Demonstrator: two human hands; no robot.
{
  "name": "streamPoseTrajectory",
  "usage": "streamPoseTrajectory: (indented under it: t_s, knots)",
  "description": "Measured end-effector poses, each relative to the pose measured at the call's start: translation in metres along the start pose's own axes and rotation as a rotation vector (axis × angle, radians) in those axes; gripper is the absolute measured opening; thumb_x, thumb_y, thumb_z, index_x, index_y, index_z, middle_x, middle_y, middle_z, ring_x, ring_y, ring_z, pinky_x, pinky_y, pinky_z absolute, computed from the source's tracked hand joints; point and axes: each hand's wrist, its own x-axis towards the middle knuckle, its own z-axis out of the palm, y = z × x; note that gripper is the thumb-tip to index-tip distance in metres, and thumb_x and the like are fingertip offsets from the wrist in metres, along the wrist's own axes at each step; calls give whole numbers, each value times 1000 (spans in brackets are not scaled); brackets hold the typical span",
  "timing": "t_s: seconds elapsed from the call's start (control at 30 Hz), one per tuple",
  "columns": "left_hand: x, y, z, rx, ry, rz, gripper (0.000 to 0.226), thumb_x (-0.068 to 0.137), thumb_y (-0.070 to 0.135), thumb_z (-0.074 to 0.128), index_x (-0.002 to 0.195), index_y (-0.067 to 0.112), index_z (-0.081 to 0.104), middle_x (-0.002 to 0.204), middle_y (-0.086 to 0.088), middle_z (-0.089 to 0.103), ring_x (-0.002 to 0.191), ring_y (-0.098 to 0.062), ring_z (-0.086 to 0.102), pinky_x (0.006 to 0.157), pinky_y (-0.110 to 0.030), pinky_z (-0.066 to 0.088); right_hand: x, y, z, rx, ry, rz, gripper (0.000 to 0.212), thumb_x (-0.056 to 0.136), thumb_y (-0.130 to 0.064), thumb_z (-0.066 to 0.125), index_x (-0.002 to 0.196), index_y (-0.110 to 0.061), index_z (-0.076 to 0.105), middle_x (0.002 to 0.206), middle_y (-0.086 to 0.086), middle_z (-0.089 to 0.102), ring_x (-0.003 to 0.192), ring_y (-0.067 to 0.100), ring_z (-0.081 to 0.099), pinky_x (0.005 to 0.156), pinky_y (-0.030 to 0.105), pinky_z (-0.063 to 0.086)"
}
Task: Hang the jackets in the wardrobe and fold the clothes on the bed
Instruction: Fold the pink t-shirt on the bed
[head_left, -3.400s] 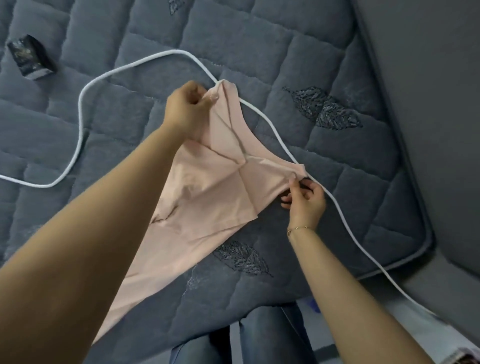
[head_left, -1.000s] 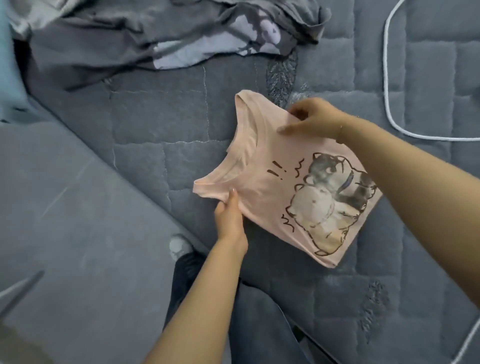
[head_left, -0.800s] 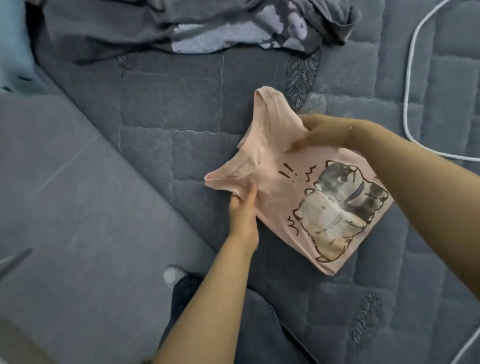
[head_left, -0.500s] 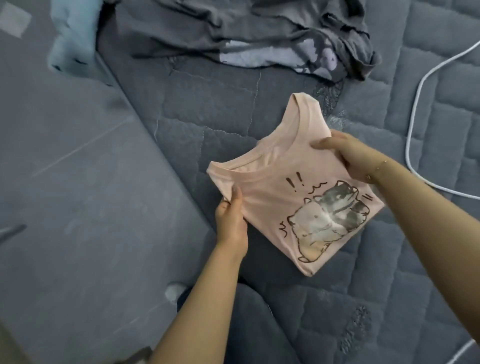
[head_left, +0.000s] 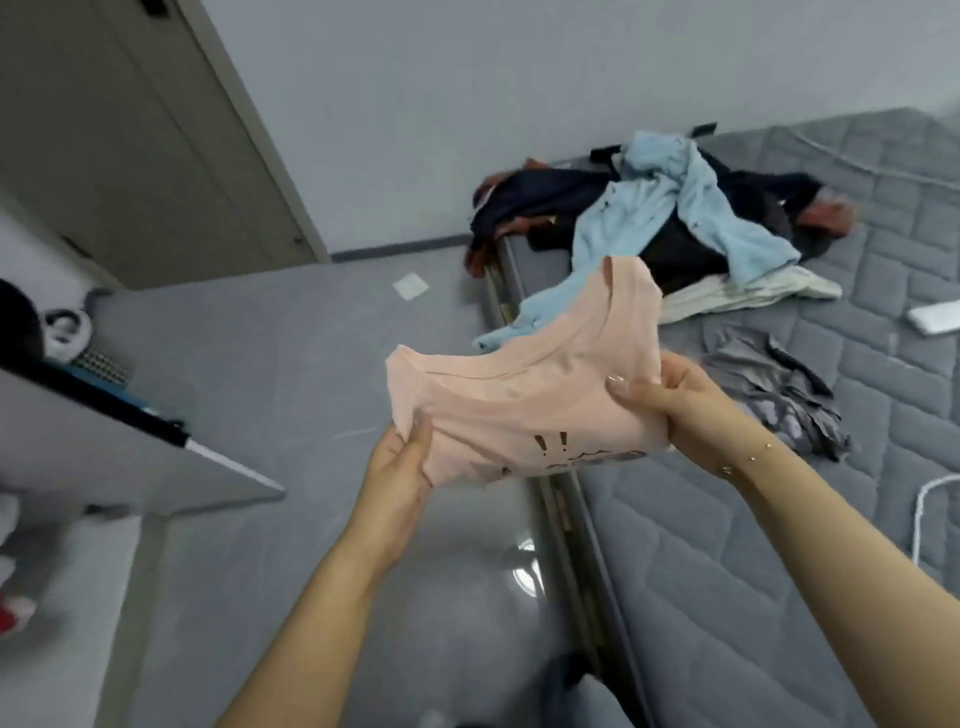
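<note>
I am holding the pink shirt (head_left: 519, 395) up in the air with both hands. It is folded into a small bundle, with the neck hole on top and two dark marks from the picture showing near the bottom. It is not touching the bed (head_left: 779, 571); it is hanging over the edge of the bed and the floor (head_left: 249, 374).

My left hand (head_left: 402, 462) is pinching the left bottom corner of the shirt, thumb on top and the other fingers curled under. My right hand (head_left: 670, 400) is gripping the right side, thumb pressing the front and the other fingers wrapped behind the cloth.

I think the folding of this shirt is done, and I am carrying it to a place to put it down. I am guessing that, because it is already small and neat.

Past my right hand, a pile of clothes (head_left: 649, 223) is waiting on the bed. A light blue top (head_left: 691, 208) is lying over dark clothes there. Just beyond my right fingers a gray shirt (head_left: 769, 384) is lying crumpled on the bed. A white cord (head_left: 930, 499) is lying to the right of my right arm.

Next I am going to need a flat, free spot for the pink shirt. I must keep both hands level so the folds do not fall open. Then I am going to let go softly and reach for the next piece, maybe the gray shirt, since it is closest.
</note>
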Motion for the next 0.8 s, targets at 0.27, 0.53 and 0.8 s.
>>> streamPoseTrajectory:
  t_s: [0.27, 0.53, 0.8]
  knots:
    - [-105, 234, -114, 73, 229, 397, 41, 78, 54, 73, 108, 26, 72, 121, -7, 69, 113, -19, 65, 87, -28, 56, 37, -163, 252, -44, -329, -251, 37, 75, -22, 78, 110, -14, 70, 109, 15, 72, 96, 29, 70, 75, 35, 57]
    - [-160, 349, -204, 68, 510, 761, 44, 68, 12, 82, 109, 26, 74, 117, -9, 71, 111, -24, 67, 83, -28, 56, 102, -252, 463, -67, -681, -370, 28, 80, -24, 75, 107, -17, 70, 106, 15, 72, 93, 32, 71, 73, 37, 58]
    - [-205, 477, -268, 233, 879, 1016, 45, 73, 14, 81, 116, 20, 71, 119, -7, 70, 113, -20, 66, 96, -36, 53, 172, -326, 641, -82, -1001, -528, 26, 82, -26, 73, 105, -15, 70, 105, 15, 73, 94, 32, 71, 78, 39, 59]
